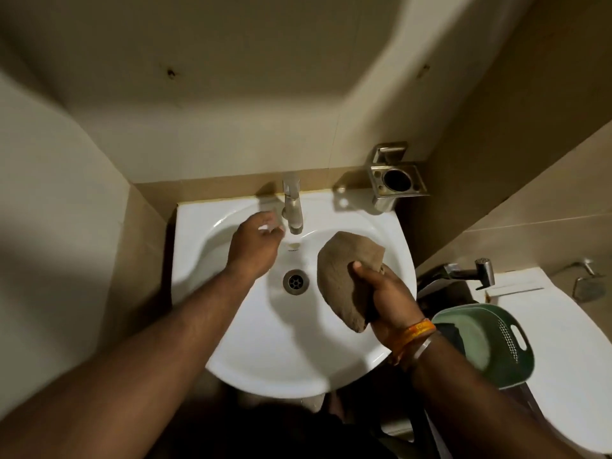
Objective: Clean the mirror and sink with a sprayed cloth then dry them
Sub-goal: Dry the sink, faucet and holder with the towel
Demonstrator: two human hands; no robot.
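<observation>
- Centre of frame: white sink (231,326), drain (295,281) mid-basin, metal tap (292,207) at top centre of the basin.
- Right of centre: right hand (385,299) gripping brown cloth (344,276), thumb on top, fingers curled around the bunched lower part; cloth fans out upward over the right side of the basin, apparently just above or touching the wall, contact unclear.
- Left of tap: left hand (255,250) reaching toward the tap base, fingers loosely bent, something pale at the fingertips; blurred, so cannot tell whether holding anything or just touching the rim.
- Mirror not in view; only tiled wall above the sink.
- Right side of frame: metal cup holder (397,182) on the wall, green basket (490,339) beside the sink, toilet lid (569,359) at lower right, hand sprayer (482,270) above it.
- Step judged: wiping the sink basin with the cloth.
- To do well: flatten cloth against the porcelain rather than keeping it bunched, sweep from rim down toward the drain, overlap strokes, work around the tap base and behind it, keep left hand clear of the wipe path.
- Risk: bunched grip leaves streaks; far-left rim easily missed.
</observation>
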